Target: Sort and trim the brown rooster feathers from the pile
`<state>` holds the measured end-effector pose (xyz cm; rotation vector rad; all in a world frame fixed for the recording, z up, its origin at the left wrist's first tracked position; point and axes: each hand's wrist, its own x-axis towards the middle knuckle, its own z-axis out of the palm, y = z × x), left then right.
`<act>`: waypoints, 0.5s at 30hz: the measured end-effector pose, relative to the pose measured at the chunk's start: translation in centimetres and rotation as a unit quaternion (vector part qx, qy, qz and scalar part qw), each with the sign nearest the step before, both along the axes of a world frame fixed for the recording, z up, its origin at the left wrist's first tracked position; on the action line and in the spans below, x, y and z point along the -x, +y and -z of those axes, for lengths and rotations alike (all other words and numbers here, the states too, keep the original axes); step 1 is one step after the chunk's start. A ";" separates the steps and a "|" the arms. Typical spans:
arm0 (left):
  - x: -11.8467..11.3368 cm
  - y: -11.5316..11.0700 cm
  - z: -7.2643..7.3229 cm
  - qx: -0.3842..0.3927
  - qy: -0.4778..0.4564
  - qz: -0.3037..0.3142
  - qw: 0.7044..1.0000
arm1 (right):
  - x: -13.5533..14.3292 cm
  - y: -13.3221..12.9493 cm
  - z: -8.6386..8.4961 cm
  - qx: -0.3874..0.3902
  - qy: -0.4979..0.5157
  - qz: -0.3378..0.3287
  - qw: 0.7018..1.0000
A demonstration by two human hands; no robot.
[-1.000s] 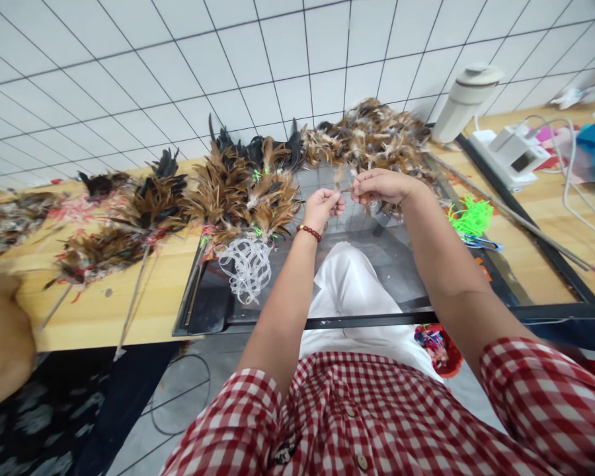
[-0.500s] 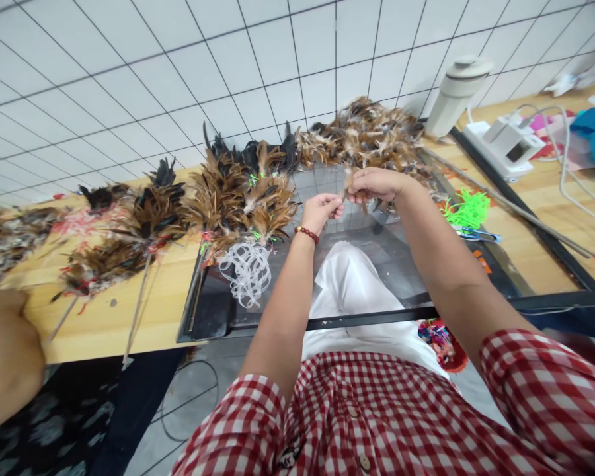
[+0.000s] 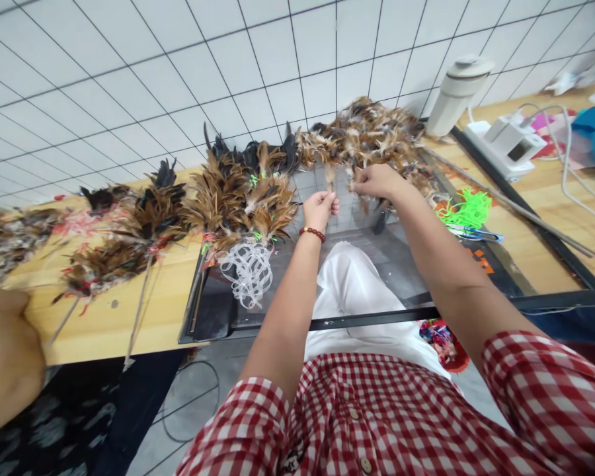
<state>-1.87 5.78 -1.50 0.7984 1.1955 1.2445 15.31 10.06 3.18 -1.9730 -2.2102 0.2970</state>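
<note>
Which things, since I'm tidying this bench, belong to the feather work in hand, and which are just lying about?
Likely belong:
- light-brown feather, in the left hand
- feather pile, near the right hand
- feather bundles
- green strands

Probably just lying about:
- lidded bottle
- white power block

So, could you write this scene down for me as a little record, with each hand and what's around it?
Left hand: the left hand pinches a brown feather
Left wrist: red beaded bracelet
Right hand: the right hand is in front of a feather pile, fingers bent; grip unclear
To the left: feather bunches, tangled white strips
To the right: bright green strands
Back right: pale bottle
Surface: wooden table
</note>
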 end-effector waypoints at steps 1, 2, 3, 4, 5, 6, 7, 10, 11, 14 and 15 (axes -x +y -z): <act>0.1 0.0 -0.2 0.003 -0.011 -0.008 1.000 | 0.3 -0.1 0.2 0.014 -0.028 0.005 1.000; 0.1 -0.1 -0.3 0.006 -0.022 -0.014 1.000 | 0.5 -0.2 0.3 0.027 -0.054 0.011 0.998; 0.2 -0.1 -0.4 0.006 -0.032 -0.018 0.999 | 0.7 -0.3 0.3 0.036 -0.075 0.013 0.996; 0.2 -0.1 -0.5 0.006 -0.044 -0.022 0.999 | 0.7 -0.4 0.2 0.040 -0.088 0.006 0.995; 0.3 -0.2 -0.5 0.005 -0.056 -0.025 0.998 | 0.6 -0.5 0.0 0.040 -0.092 -0.010 0.995; 0.3 -0.2 -0.5 0.005 -0.068 -0.026 0.997 | 0.5 -0.6 -0.3 0.031 -0.089 -0.032 0.995; 0.4 -0.2 -0.5 0.005 -0.078 -0.027 0.997 | 0.4 -0.8 -0.7 0.015 -0.081 -0.054 0.995; 0.5 -0.1 -0.5 0.010 -0.094 -0.025 0.995 | 0.4 -1.4 -1.8 -0.046 -0.068 -0.103 0.991; 0.5 -0.1 -0.4 0.013 -0.092 -0.022 0.995 | 0.7 -1.7 -2.1 -0.059 -0.073 -0.116 0.989; 0.4 -0.2 -0.4 0.017 -0.071 -0.013 0.997 | 1.9 -2.7 -2.7 -0.070 -0.110 -0.160 0.978; 0.3 -0.2 -0.4 0.017 -0.063 -0.009 0.998 | 2.4 -3.0 -2.8 -0.071 -0.123 -0.172 0.975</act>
